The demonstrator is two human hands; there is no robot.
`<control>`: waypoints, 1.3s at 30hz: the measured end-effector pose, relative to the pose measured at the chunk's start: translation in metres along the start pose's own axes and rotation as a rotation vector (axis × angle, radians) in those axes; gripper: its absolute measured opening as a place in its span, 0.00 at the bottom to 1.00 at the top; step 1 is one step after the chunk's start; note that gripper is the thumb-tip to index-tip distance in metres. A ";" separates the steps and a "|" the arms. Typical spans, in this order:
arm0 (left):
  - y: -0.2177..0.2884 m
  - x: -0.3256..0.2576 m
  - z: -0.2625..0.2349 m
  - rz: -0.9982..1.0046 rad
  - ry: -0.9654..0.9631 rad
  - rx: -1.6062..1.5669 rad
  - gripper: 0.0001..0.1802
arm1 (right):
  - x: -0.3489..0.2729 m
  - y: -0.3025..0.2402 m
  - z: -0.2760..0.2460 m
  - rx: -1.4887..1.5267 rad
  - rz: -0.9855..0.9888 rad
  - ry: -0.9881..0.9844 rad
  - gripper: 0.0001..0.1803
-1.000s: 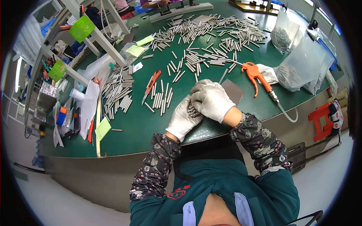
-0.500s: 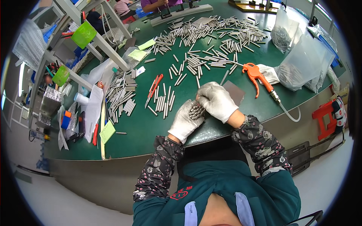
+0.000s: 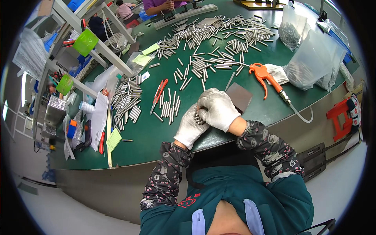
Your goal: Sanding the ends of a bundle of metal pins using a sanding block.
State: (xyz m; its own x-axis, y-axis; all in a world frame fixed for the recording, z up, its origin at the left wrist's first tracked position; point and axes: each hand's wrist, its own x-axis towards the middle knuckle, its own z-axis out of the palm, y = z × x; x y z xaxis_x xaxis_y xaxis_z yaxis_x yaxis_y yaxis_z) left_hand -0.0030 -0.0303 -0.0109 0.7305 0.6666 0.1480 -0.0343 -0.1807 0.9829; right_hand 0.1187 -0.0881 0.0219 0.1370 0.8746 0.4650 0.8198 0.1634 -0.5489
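Note:
White gloves cover both my hands, which meet near the table's front edge. My left hand [image 3: 189, 128] is wrapped round a bundle of short metal rods [image 3: 199, 118], their round ends showing. My right hand [image 3: 219, 110] lies over the bundle with its fingers curled against it, hiding most of the rods. Just beyond my hands, a dark flat square plate [image 3: 239, 97] rests on the green table. Left of them lie a small group of loose metal rods [image 3: 170, 106] and a red utility knife [image 3: 159, 94] with its blade out.
A large heap of metal rods [image 3: 219, 33] spreads across the far table; another pile [image 3: 126, 102] lies left. An orange air gun [image 3: 266, 76] with a hose and clear bags of rods [image 3: 307, 64] stand right. Shelving [image 3: 105, 49] rises left. A co-worker's hands [image 3: 168, 5] show at the far edge.
My right hand has shifted slightly left over the bundle and covers more of the rods. More of the dark plate shows. The whole view has moved slightly.

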 end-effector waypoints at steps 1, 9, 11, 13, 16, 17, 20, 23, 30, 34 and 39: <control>-0.002 0.001 -0.001 0.000 -0.015 -0.030 0.26 | 0.000 -0.002 -0.001 -0.042 0.009 0.016 0.09; -0.032 0.001 -0.018 0.078 -0.062 0.389 0.22 | -0.022 0.007 -0.057 -0.539 0.254 0.045 0.33; -0.033 0.002 -0.017 0.147 -0.065 0.468 0.19 | -0.031 0.013 -0.055 -0.604 0.330 -0.024 0.36; -0.029 0.002 -0.015 0.161 -0.058 0.462 0.18 | -0.039 0.024 -0.046 -0.702 0.276 -0.084 0.36; -0.025 0.003 -0.011 0.200 -0.058 0.507 0.20 | -0.039 0.024 -0.049 -0.554 0.289 -0.010 0.31; -0.028 0.002 -0.011 0.135 -0.021 0.459 0.20 | -0.035 0.015 -0.051 -0.475 0.283 0.040 0.30; -0.027 -0.003 -0.010 0.011 0.020 0.131 0.22 | -0.027 -0.025 -0.050 -0.248 -0.052 -0.052 0.27; -0.015 0.000 -0.009 -0.035 -0.006 0.086 0.27 | -0.019 -0.020 -0.044 -0.220 -0.051 -0.141 0.25; -0.019 0.001 -0.008 0.115 0.020 0.176 0.20 | -0.022 -0.020 -0.041 -0.231 -0.157 -0.132 0.22; -0.034 0.006 -0.010 0.119 0.041 0.388 0.22 | -0.013 -0.001 -0.056 -0.494 0.064 0.130 0.22; -0.040 0.003 -0.011 0.105 0.035 0.193 0.24 | -0.015 -0.020 -0.047 -0.342 0.045 -0.121 0.24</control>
State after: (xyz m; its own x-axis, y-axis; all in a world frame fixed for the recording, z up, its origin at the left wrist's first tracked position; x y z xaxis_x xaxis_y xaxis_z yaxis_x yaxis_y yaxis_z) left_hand -0.0072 -0.0132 -0.0490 0.7056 0.6609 0.2555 0.0250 -0.3835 0.9232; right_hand 0.1264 -0.1263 0.0583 0.1275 0.9285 0.3488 0.9556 -0.0209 -0.2938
